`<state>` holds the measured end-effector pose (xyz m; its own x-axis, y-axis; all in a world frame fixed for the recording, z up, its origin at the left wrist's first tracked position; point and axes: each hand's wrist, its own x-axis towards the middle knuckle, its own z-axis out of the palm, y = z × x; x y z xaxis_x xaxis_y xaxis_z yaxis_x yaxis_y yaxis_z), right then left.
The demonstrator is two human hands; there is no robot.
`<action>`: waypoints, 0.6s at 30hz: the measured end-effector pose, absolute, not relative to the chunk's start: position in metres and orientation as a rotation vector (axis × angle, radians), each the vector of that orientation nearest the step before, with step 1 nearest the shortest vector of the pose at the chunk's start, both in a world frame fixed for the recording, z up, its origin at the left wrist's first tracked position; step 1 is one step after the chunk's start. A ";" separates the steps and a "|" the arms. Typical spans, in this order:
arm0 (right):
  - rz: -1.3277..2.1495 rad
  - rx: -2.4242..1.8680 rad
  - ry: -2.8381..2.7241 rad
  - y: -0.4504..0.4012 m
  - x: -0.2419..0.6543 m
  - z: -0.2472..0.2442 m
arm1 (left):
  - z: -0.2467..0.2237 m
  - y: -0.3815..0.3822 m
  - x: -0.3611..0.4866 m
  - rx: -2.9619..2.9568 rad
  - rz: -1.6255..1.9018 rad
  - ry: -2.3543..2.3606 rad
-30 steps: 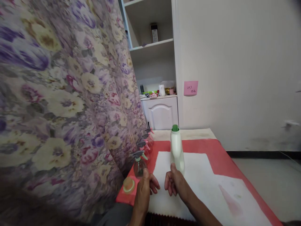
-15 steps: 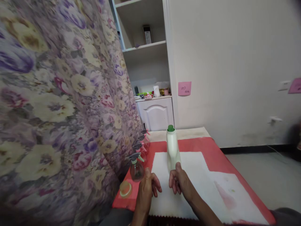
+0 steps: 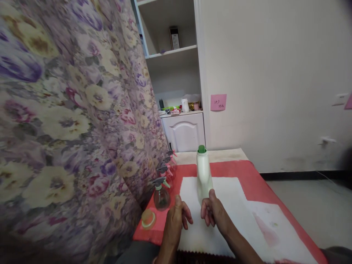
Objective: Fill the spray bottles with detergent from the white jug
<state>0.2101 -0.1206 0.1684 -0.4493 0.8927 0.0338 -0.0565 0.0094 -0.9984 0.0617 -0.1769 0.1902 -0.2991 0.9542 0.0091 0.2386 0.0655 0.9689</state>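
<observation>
A pale green plastic bottle [image 3: 204,174] stands upright on a white cloth [image 3: 189,234], its neck uncapped and a green spout [image 3: 201,149] showing in the mouth. My right hand [image 3: 216,212] is just in front of the bottle's base, thumb up and fingers loosely curled, holding nothing; whether it touches the bottle I cannot tell. To the left, my left hand [image 3: 177,218] hovers with its thumb up, fingers bent and apart, also without anything in it. Beside it are a clear spray bottle [image 3: 161,198] with a grey-and-green trigger head and a round yellowish lid-like piece [image 3: 148,219].
Several pink-triggered spray bottles [image 3: 168,167] line the table's left edge by a floral curtain [image 3: 82,121]. A red cover [image 3: 228,167] lies under the cloth. A second, stained white sheet [image 3: 286,234] is at right. Behind are a cabinet [image 3: 188,132] and a wall.
The whole scene has shifted slightly to the right in view. Both hands keep nearly the same pose, and the bottle stays standing.
</observation>
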 end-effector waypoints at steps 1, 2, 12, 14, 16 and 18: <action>1.546 -0.894 -1.508 -0.121 0.210 0.168 | 0.189 -0.177 0.061 1.209 1.276 1.641; 1.544 -0.894 -1.505 -0.121 0.210 0.168 | 0.189 -0.176 0.061 1.207 1.272 1.644; 1.442 -0.907 -1.626 -0.128 0.206 0.146 | 0.153 -0.169 0.042 1.235 1.394 1.669; 1.393 -0.974 -1.666 -0.131 0.203 0.127 | 0.137 -0.165 0.027 1.225 1.536 1.801; 1.381 -1.054 -1.735 -0.132 0.200 0.102 | 0.125 -0.160 0.007 1.162 1.652 1.910; 1.374 -1.099 -1.814 -0.131 0.197 0.077 | 0.118 -0.153 -0.014 1.096 1.754 2.011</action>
